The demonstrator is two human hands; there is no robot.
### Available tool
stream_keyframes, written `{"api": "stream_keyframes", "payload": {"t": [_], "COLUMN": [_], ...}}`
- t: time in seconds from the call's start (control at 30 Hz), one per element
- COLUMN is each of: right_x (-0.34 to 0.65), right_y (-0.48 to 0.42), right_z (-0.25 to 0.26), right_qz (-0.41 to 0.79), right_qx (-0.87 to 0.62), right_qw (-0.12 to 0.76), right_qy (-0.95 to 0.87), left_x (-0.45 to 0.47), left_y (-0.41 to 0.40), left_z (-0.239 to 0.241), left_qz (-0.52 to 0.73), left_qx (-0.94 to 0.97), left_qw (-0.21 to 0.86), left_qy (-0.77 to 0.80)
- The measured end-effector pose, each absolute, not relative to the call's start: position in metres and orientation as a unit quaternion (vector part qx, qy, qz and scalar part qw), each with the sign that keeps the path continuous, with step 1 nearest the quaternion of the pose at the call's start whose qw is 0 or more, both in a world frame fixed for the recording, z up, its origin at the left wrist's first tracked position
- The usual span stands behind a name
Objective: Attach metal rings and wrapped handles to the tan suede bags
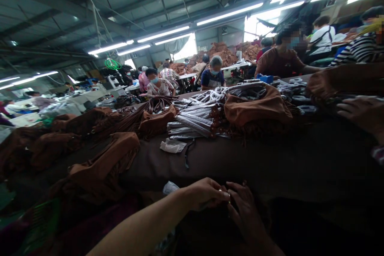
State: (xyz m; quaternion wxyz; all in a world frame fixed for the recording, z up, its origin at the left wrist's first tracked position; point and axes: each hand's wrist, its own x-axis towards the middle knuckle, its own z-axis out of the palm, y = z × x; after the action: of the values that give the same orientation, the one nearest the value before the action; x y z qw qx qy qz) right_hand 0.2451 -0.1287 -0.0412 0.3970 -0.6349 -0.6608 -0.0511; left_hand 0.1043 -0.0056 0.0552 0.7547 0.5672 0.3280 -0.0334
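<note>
Low in the middle, just off the table's near edge, my left hand (208, 195) is closed in a pinch, its fingertips meeting those of my right hand (243, 204). Between the fingertips a small shiny metal piece (229, 197) glints; its exact kind is too small to make out. The fingers of my right hand are bent and press in from the other side, partly lost in shadow. Beside my left wrist shows a crumpled pale packet (170, 187). Whatever hangs below the hands is too dark to tell.
Brown fringed bags (103, 158) lie along the dark table (240, 158). Behind are bundled straps in white wrapping (192, 122), a black strip (187, 154) and a white packet (173, 146). Another person's hand (360, 112) rests at right; several people sit across.
</note>
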Motion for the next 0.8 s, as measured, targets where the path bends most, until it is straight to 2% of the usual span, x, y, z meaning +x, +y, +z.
{"api": "stream_keyframes", "payload": {"t": [0.23,0.43,0.57,0.67,0.8], "right_x": [0.241,0.24,0.247,0.251,0.253], "right_y": [-0.133,-0.133,-0.136,-0.138,-0.136], "right_z": [-0.034,-0.033,-0.033,-0.033,-0.036], "right_qz": [-0.016,-0.024,-0.032,-0.031,-0.011], "right_qx": [-0.639,-0.641,-0.633,-0.632,-0.64], "right_qw": [0.418,0.377,0.336,0.316,0.349], "right_qy": [-0.646,-0.668,-0.697,-0.706,-0.684], "left_x": [0.104,0.114,0.119,0.117,0.115], "left_y": [0.0,-0.011,-0.017,-0.011,-0.004], "left_z": [0.066,0.05,0.04,0.04,0.043], "left_qz": [-0.085,-0.025,0.031,-0.013,-0.058], "left_qx": [0.634,0.646,0.632,0.606,0.573], "left_qw": [0.705,0.654,0.664,0.693,0.717], "left_qy": [0.307,0.393,0.398,0.39,0.393]}}
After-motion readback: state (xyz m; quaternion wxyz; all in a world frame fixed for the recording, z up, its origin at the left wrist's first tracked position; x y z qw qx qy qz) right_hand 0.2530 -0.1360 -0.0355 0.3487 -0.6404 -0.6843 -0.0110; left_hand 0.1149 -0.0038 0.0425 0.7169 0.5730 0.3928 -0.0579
